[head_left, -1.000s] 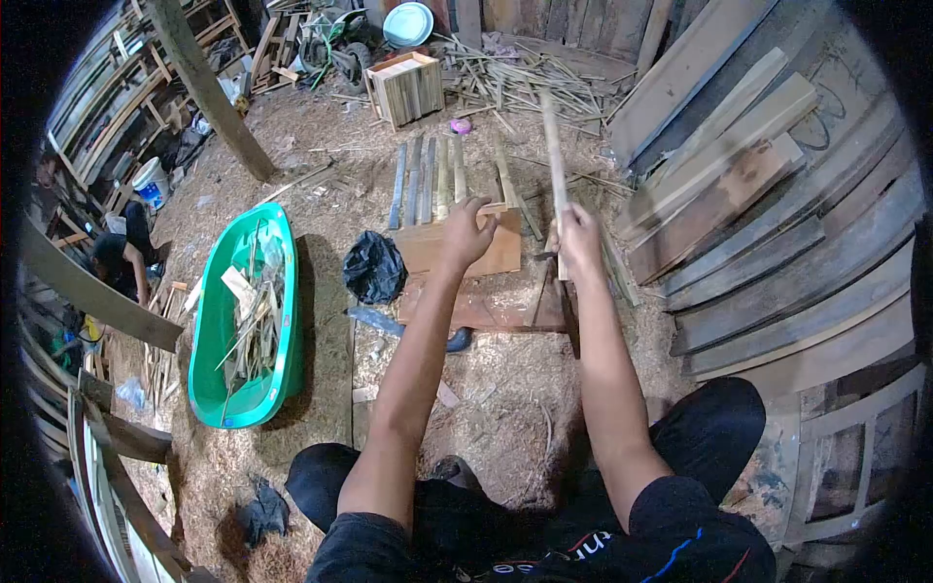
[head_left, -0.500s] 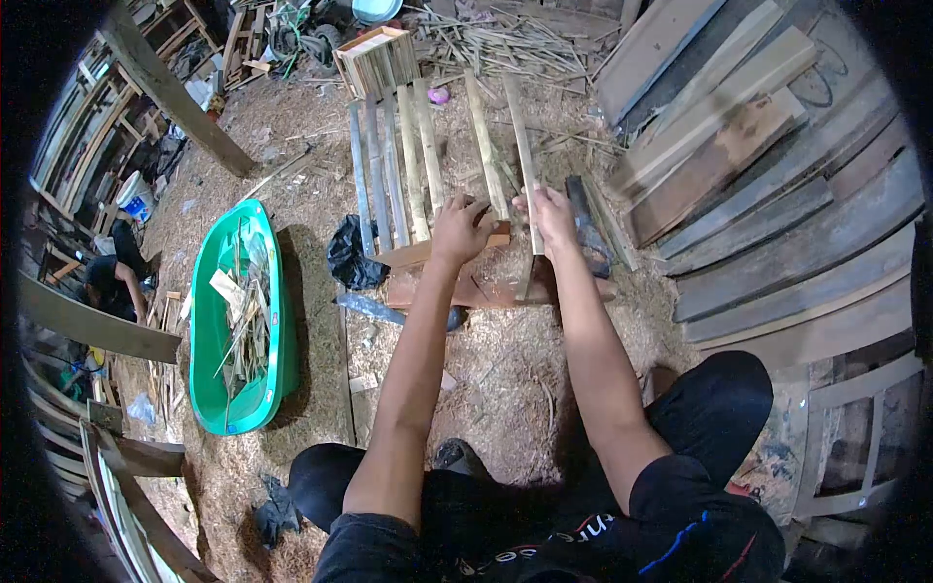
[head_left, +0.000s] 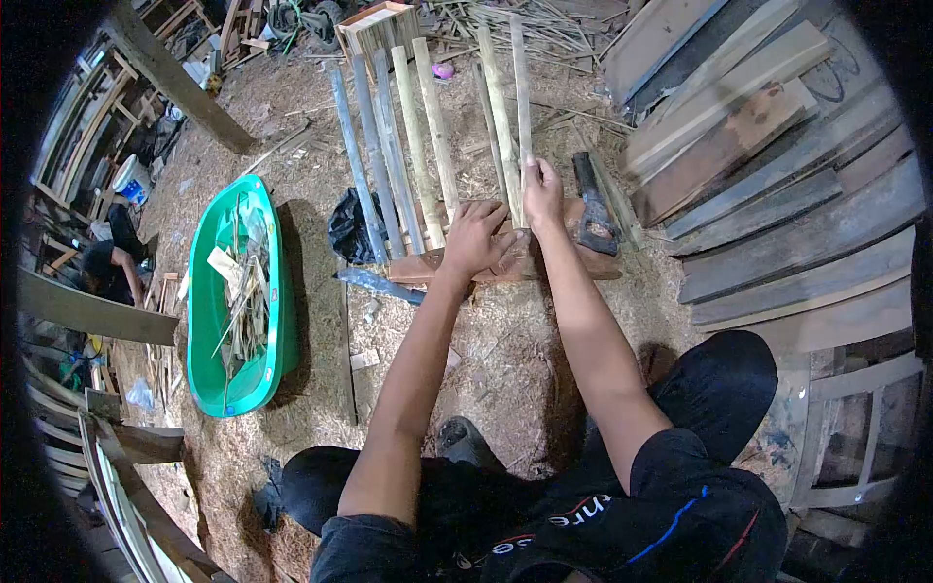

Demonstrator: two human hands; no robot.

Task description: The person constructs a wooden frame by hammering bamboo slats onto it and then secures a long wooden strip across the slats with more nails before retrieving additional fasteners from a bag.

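Observation:
My right hand [head_left: 544,194] is closed around the lower part of a thin wooden slat [head_left: 521,83] that stands at the right end of a row. My left hand [head_left: 476,238] lies over the wooden rail [head_left: 418,267] at the slats' near ends, thumb apart, its fingers partly bent over the rail. Several slats [head_left: 410,146], some greyish and some pale, rise from this rail with a gap before the right-hand ones. The rail rests at a reddish-brown board [head_left: 573,267] on the floor. How the held slat meets the rail is hidden by my hands.
A dark tool [head_left: 588,204] lies right of my right hand. A black plastic bag [head_left: 352,233] sits left of the slats. A green tub [head_left: 199,321] holds wood scraps. Boards [head_left: 768,243] lean at the right. Another person [head_left: 115,267] crouches far left.
The slats and rail have tipped, with the slats' far ends rising higher in view. My right hand has moved up slightly with its slat, now beside its neighbour. The dark tool shows more fully.

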